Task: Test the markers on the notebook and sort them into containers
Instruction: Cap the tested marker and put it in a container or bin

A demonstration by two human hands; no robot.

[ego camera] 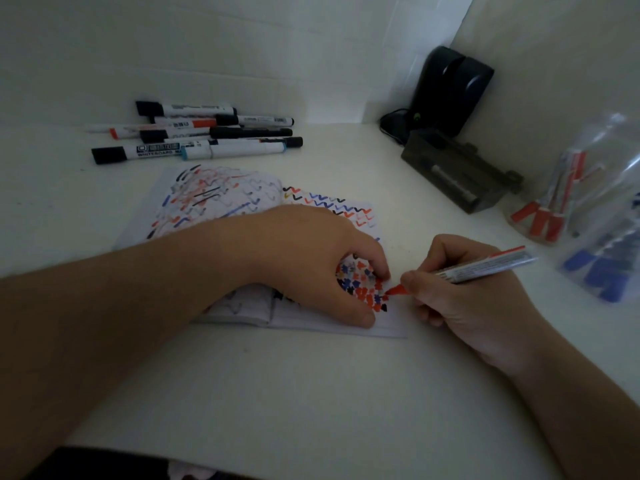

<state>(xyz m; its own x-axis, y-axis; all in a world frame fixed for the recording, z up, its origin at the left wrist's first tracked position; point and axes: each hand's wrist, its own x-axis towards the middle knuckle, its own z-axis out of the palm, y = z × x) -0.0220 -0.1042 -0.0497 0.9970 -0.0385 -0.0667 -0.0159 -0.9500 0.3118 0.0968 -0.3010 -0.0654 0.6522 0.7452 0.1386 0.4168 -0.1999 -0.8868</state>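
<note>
On the white worktop (311,393), loose markers (194,133) lie at eleven o'clock, their label print too small to read. The left hand (311,258) presses curled fingers on the notebook (263,216), hiding much of its page. The right hand (464,299) grips a red marker (481,268), tip pointing to eight o'clock onto the paper just beside the left fingertips. Blurred clear containers (588,188) at three o'clock hold red and blue markers.

A black device (453,88) stands at upper right against the wall. Just before it, a dark box (457,171) lies on the white table (311,393).
</note>
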